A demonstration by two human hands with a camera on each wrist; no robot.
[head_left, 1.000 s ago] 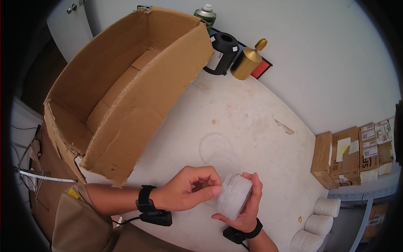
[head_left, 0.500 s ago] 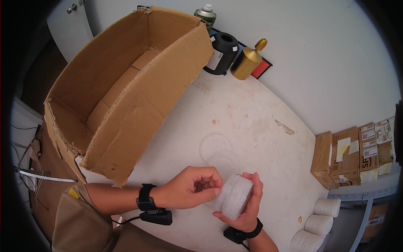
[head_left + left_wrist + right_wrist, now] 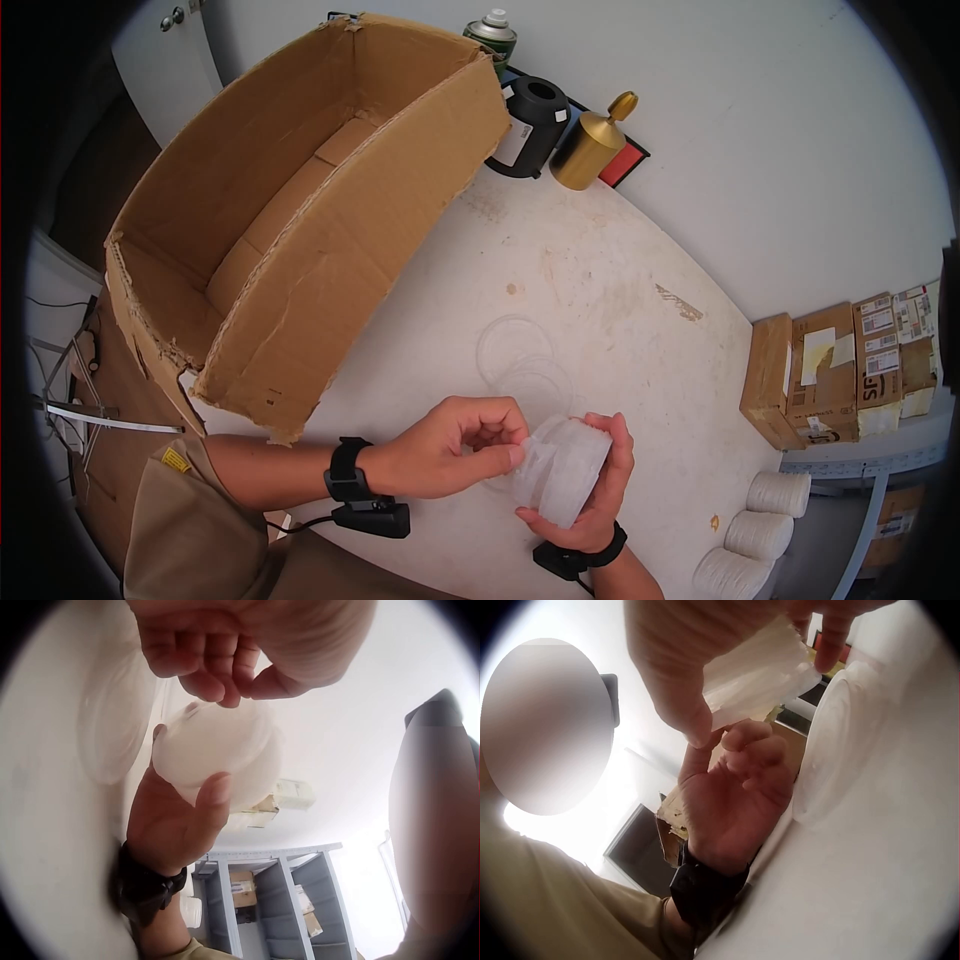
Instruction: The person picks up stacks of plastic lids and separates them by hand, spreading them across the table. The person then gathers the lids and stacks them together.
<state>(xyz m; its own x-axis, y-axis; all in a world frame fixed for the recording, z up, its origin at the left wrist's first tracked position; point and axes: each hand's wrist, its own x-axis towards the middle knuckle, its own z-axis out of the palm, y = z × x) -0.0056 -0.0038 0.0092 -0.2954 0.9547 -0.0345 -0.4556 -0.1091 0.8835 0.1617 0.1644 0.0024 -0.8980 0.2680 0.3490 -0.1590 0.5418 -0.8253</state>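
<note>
My right hand (image 3: 598, 490) grips a stack of thin, round, translucent white plastic lids (image 3: 575, 470), held on edge over the table, with the thumb below and the fingers along its far side. At the stack's left edge, the thumb and index finger of my left hand (image 3: 455, 447) pinch the nearest lid, its other fingers curled in. A narrow gap shows between that lid and the rest of the stack. In the right wrist view, the left fingertips (image 3: 699, 750) sit at the stack's edge. Clear round lids (image 3: 832, 742) lie overlapping on the table just beyond the hands.
A large open cardboard box (image 3: 330, 260) stands on the white table (image 3: 600, 290) at the left. Behind are a green spray can (image 3: 490, 42), a black cylinder (image 3: 535, 120) and a gold canister (image 3: 585, 155). White twine spools (image 3: 755, 535) and cartons (image 3: 825, 370) are at the right.
The stack has tilted and turned slightly in the right hand, and a gap has opened between its front lid and the others. The left hand has barely moved.
</note>
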